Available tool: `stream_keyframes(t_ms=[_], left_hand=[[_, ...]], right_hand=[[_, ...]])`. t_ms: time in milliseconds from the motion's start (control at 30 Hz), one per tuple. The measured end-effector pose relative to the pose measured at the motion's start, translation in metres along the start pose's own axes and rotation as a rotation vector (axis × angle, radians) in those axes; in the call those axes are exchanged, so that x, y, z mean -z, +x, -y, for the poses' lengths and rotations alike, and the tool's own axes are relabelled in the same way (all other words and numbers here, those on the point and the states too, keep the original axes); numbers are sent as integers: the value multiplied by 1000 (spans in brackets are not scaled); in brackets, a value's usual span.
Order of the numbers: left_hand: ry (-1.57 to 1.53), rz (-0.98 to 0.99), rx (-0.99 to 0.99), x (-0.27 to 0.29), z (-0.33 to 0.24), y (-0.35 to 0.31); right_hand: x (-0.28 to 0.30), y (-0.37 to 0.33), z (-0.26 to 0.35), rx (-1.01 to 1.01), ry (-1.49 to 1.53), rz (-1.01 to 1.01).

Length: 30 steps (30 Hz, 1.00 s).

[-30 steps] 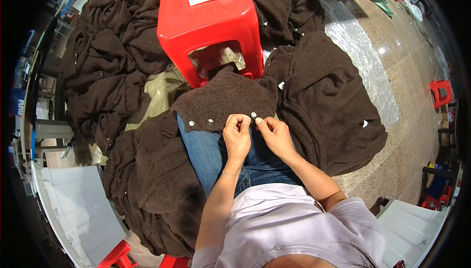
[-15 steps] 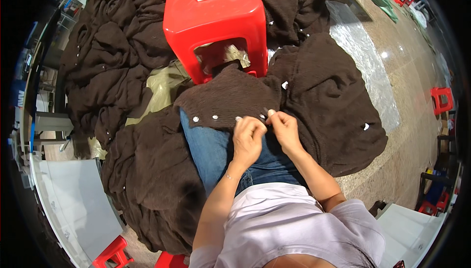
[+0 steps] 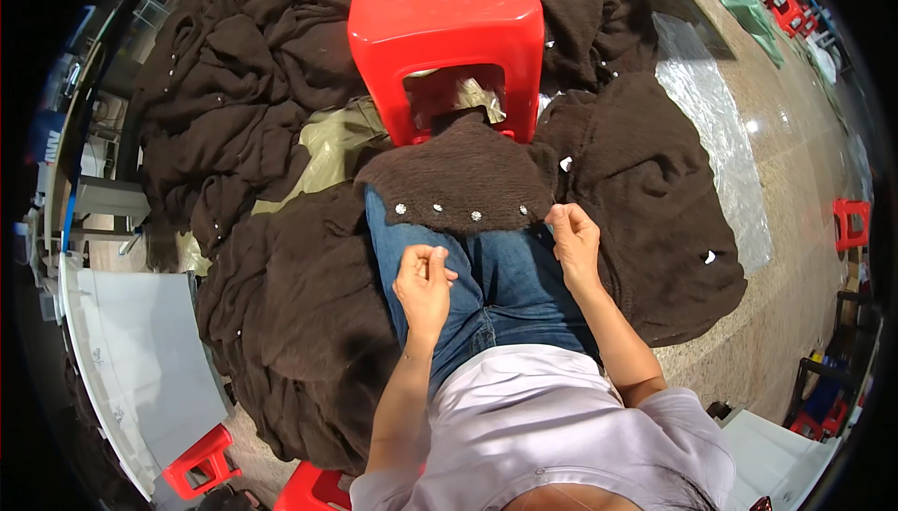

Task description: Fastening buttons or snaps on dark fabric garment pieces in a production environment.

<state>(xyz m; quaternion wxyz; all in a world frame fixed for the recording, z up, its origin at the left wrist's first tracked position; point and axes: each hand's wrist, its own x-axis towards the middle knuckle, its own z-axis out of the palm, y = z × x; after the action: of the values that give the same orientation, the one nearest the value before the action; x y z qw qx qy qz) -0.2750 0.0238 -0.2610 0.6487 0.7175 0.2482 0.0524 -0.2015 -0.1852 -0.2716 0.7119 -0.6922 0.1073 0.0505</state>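
Observation:
A piece of brown knit garment (image 3: 458,169) lies across my lap, its near edge dotted with several small shiny round buttons, one of them a button (image 3: 476,216) near the middle. My right hand (image 3: 575,240) pinches the right-hand end of that edge between thumb and fingertips. Lower and to the left, apart from the knit, my left hand (image 3: 426,286) hovers over my jeans (image 3: 505,277) with its fingers curled and the thumb pressed against the index finger. Anything held in the left fingertips is too small to make out.
A red plastic stool (image 3: 449,20) stands just beyond my knees, over part of the knit. Heaps of brown knit (image 3: 290,343) surround me. Clear plastic sheeting (image 3: 716,146) lies on the right floor. A white table (image 3: 150,343) is at left, with a red stool (image 3: 201,459) below.
My left hand has drawn back from the buttoned edge toward me and to the left. My right hand has moved right to the knit's end. The whole view has shifted slightly.

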Motion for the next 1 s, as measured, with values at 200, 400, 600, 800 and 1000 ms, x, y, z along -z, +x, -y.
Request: stream_keyframes(t_ms=[200,400,600,800,1000], left_hand=[[150,-356,-288,14,5,23],[156,-516,-297,35,5,62],[-193,-358,-141,38,9,79],[119,-295,-251,39,8,71],[-285,-122,-128,47,2,63]], right_hand=[[-16,-5,-1,178,-117,102],[-20,-7,-5,107,-100,144],[-22,-13,7,97,-213,139],[-36,-13,6,76,-136,205],[-68,-14,16,214,-221,305]])
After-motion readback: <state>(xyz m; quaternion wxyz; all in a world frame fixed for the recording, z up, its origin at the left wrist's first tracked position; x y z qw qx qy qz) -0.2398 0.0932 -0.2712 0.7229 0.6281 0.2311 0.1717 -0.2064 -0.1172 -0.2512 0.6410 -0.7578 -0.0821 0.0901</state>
